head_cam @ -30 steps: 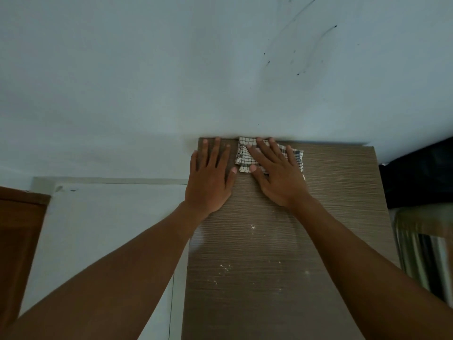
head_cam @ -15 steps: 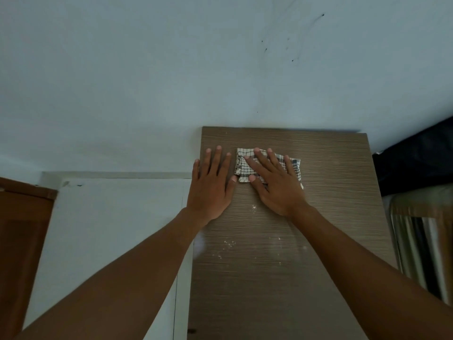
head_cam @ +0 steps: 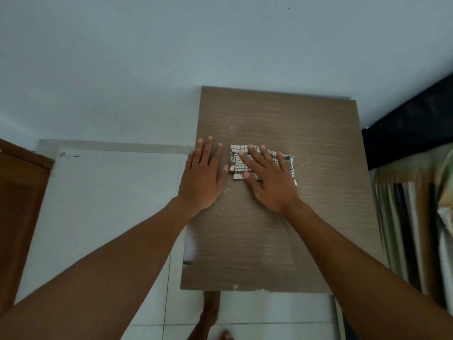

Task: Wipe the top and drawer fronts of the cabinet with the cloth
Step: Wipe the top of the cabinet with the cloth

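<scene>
The cabinet top (head_cam: 282, 239) is a brown wood-grain panel seen from above, with pale dust specks on it. A small checked cloth (head_cam: 237, 161) lies folded near the middle of the top. My right hand (head_cam: 268, 179) presses flat on the cloth, fingers spread, covering most of it. My left hand (head_cam: 204, 176) lies flat on the bare top by the left edge, right beside the cloth, its thumb almost touching it. The drawer fronts are hidden below the top.
A pale blue wall (head_cam: 171, 57) stands behind the cabinet. White floor tiles (head_cam: 105, 204) lie to the left and in front. A brown wooden door (head_cam: 17, 212) is at the far left. Striped fabric (head_cam: 411, 229) and a dark object (head_cam: 411, 128) crowd the right side. My foot (head_cam: 210, 312) shows below the front edge.
Both hands have slid the cloth from the back edge by the wall toward the front, to the middle of the top. More of the cabinet's front edge and floor is now in view.
</scene>
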